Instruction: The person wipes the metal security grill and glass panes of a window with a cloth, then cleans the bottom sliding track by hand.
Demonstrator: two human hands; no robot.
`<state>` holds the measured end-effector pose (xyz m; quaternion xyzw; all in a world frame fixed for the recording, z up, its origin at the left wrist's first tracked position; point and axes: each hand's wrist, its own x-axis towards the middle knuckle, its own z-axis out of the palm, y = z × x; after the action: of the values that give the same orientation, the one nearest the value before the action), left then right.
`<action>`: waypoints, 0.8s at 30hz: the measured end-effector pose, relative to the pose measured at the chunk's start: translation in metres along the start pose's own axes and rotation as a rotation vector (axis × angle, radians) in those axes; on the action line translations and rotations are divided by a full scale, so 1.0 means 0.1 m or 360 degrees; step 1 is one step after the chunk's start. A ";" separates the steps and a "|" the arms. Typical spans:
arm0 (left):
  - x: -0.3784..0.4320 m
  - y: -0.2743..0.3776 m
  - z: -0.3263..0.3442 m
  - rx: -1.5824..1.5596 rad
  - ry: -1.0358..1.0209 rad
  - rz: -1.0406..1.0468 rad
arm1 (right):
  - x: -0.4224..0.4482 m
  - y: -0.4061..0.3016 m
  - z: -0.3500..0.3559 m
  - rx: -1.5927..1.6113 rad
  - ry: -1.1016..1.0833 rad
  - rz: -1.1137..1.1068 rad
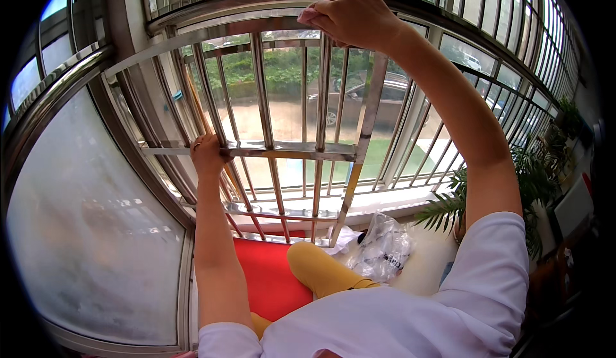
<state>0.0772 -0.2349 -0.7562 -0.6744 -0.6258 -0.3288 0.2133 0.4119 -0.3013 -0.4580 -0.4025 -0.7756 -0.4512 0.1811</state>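
Note:
A metal barred window grille [288,152] stands swung inward in front of me, its round bars running between flat shiny rails. My left hand [208,155] is closed around its middle rail, close to one of the upright bars. High up, my right hand [358,19] holds a pink cloth [308,16] against the grille's top rail, near its free upper corner. Part of the cloth is hidden under the fingers. Through the bars, a sliding window frame and outer bars can be seen.
Below the grille lies a red mat [269,276], beside my bent knee [322,266]. A clear plastic bag [382,252] rests on the pale floor. Potted plants [539,185] stand at right. A frosted glass panel [91,233] fills the left. A car [375,98] is outside.

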 end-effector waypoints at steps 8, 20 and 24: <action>0.06 0.09 -0.01 0.0062 -0.0067 -0.0081 | -0.69 0.35 0.27 0.0318 0.0672 0.0323; 0.08 0.16 0.04 0.0051 0.0004 -0.0092 | -1.13 -0.36 1.34 0.1475 0.1465 0.0639; 0.08 0.10 0.10 0.0023 0.0017 -0.0070 | -0.87 -0.03 0.97 0.0411 0.1286 0.0251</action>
<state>0.0893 -0.2233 -0.7560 -0.6571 -0.6416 -0.3326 0.2143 0.4709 -0.2596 -0.5669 -0.2256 -0.6593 -0.4565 0.5532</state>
